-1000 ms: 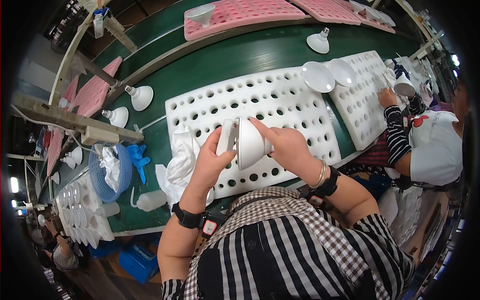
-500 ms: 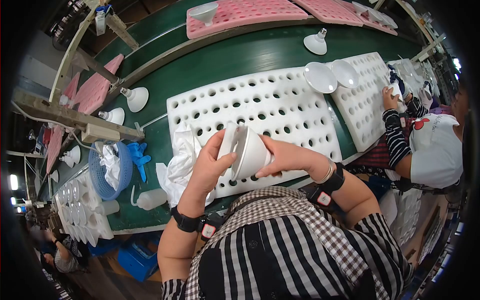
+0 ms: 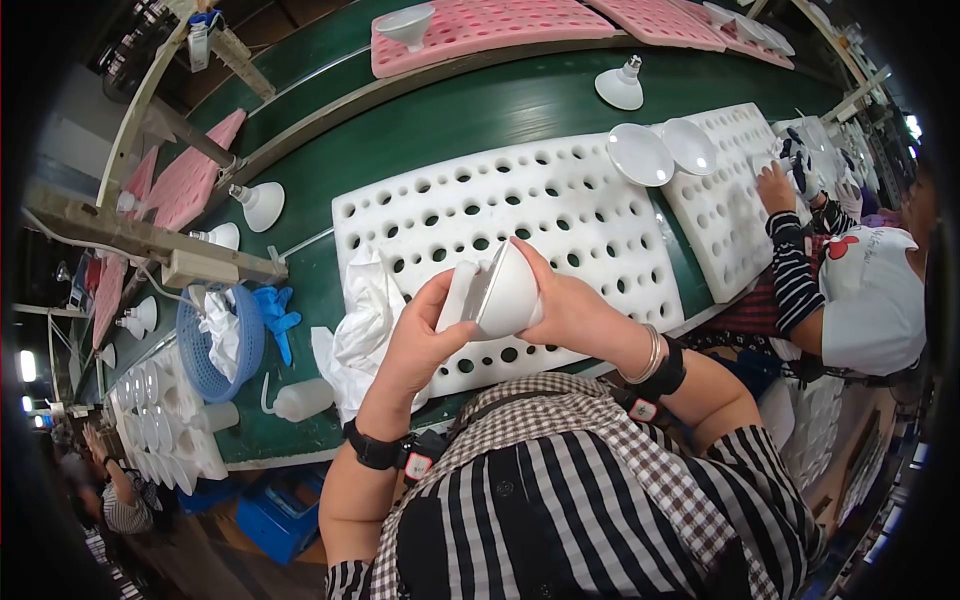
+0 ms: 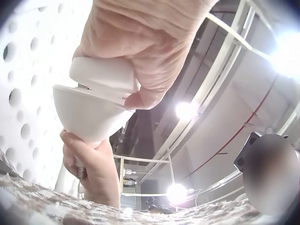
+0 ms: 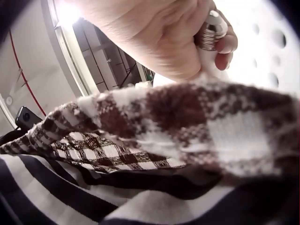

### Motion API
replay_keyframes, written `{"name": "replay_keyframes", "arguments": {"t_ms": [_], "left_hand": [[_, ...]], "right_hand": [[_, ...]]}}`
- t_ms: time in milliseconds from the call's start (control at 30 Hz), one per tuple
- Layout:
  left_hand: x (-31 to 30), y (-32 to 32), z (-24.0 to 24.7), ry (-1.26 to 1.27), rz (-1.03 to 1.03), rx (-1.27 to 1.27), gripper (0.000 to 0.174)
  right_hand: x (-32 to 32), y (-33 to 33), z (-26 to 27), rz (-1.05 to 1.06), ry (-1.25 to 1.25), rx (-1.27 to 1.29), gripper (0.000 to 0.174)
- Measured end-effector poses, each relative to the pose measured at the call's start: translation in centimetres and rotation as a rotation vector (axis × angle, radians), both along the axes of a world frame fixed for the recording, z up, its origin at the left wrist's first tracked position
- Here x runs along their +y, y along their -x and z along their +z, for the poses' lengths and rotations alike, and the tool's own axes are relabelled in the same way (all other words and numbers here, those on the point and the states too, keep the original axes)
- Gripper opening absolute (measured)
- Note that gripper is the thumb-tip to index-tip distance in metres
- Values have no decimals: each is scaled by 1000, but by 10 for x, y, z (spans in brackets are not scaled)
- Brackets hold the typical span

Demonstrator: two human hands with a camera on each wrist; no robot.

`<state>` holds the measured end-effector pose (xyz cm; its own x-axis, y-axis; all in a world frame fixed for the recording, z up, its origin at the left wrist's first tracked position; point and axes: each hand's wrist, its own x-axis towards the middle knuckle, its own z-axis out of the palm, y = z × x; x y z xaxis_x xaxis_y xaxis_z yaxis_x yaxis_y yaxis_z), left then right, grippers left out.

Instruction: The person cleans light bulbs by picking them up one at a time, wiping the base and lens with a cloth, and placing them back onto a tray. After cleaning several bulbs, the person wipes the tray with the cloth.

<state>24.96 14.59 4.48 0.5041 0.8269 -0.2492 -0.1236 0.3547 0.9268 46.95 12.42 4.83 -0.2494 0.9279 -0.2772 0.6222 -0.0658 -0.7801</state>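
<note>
The right hand (image 3: 578,312) grips a white cone-shaped lamp (image 3: 515,295) round its narrow end; its metal screw base (image 5: 208,37) shows between the fingers in the right wrist view. Pinched between thumb and fingers, a thick white block or pad (image 3: 454,297) is in the left hand (image 3: 412,335). In the left wrist view the pad (image 4: 104,74) lies against the wide rim of the lamp (image 4: 89,112), with a narrow gap at one side. Both hands are above a white foam tray with holes (image 3: 500,205).
White cloth (image 3: 362,310) lies at the tray's left, with a squeeze bottle (image 3: 303,400), blue glove (image 3: 277,320) and blue basket (image 3: 250,345) beyond. Two lamps, one being (image 3: 640,155), rest at the tray's right. Other lamps (image 3: 262,206) stand on the green belt; another person (image 3: 870,290) is at right.
The lamp has been tilted and turned against the pad, and the right hand's fingers have shifted round it. Lamps on the green belt have moved left.
</note>
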Motion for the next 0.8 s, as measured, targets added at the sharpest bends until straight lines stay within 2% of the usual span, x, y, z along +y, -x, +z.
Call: {"name": "replay_keyframes", "arguments": {"t_ms": [33,267,467,533,800], "left_hand": [[0,0,0,19,-6,-2,66],[-1,2,-2,3,-30,5,67],[2,-4,11,-96,-55,115,67],[6,-7,14,-72,-49,126,67],[25,-23,11,-9,5,122,66]], "right_hand": [[1,1,5,2,27,-109,107],[-1,1,15,39,-29,-147,105],[-9,0,10,94,-230,-268,104],[-10,0,13,106,-338,-342,101],[-7,-11,9,206,-462,-453,101]]}}
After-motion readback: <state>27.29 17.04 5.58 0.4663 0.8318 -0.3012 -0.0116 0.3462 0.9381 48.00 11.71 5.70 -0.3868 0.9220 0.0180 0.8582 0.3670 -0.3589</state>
